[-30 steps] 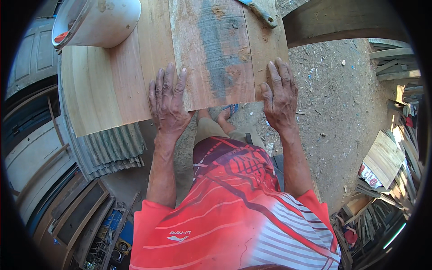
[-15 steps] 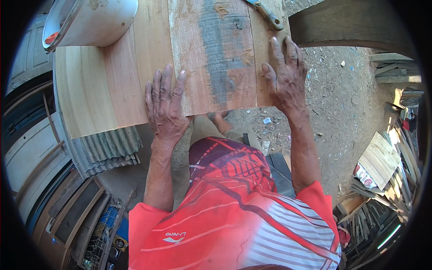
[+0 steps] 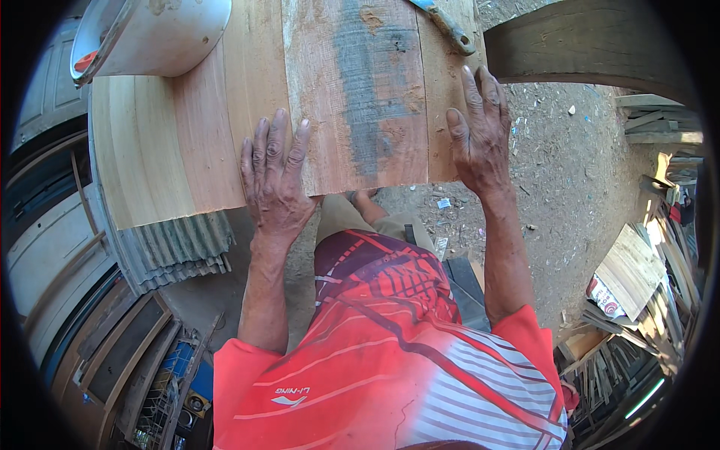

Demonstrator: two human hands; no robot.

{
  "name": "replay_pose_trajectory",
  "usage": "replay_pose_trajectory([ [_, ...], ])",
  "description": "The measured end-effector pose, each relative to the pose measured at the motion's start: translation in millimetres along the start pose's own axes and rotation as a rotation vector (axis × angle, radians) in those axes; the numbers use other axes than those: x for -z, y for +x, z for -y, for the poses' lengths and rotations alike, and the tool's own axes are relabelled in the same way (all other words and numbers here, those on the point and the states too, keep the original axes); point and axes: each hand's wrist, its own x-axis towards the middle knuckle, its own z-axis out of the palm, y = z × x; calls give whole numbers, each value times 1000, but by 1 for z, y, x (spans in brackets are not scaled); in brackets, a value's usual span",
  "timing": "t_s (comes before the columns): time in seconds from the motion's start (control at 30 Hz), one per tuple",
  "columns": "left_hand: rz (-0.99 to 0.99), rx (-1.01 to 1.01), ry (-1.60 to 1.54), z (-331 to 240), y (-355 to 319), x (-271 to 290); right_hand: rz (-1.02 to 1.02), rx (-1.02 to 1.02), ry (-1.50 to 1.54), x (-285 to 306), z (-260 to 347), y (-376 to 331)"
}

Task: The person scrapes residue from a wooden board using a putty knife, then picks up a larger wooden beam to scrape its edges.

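Observation:
A broad wooden panel [image 3: 322, 90] of joined boards lies in front of me, with a dark grey stain down one board. My left hand [image 3: 277, 176] rests flat at its near edge, fingers stretched over the wood. On the panel's right edge lies my right hand [image 3: 484, 135], fingers extended and thumb apart on the surface. Neither hand holds anything. Just beyond the right fingertips is a worn tool handle [image 3: 450, 31] with a hole in its end and blue paint; the rest of that tool is cut off by the frame.
A white bucket [image 3: 180, 37] with something orange inside stands at the panel's far left. A dark curved timber [image 3: 585, 43] juts in at the upper right. Corrugated sheets [image 3: 184, 247] sit below the panel's left end. Scrap wood [image 3: 634, 270] is piled at right on littered ground.
My right hand has shifted slightly down, and its thumb has moved a little right, nearer the fingers. The left hand stays in almost the same place.

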Motion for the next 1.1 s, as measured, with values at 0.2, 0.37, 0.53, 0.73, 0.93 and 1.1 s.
replay_pose_trajectory([
  [0.2, -13, -11, 9, 1, -1, -1, -4, 16, -32, 3, -4, -2],
  [0.37, -9, -15, 12, 1, 0, -2, -18, -19, 75, 1, -2, -2],
  [0.53, -6, -17, 4, -2, 1, 0, -39, -25, 113, -3, -4, -3],
  [0.73, 6, -30, 22, -1, 3, 2, -58, -52, 157, -2, -7, -4],
  [0.93, 9, -15, 24, 0, 0, 3, -78, -57, 184, 0, -2, -1],
  [1.1, 51, -27, 48, 3, 1, 4, -177, -76, 14, 16, 4, 24],
])
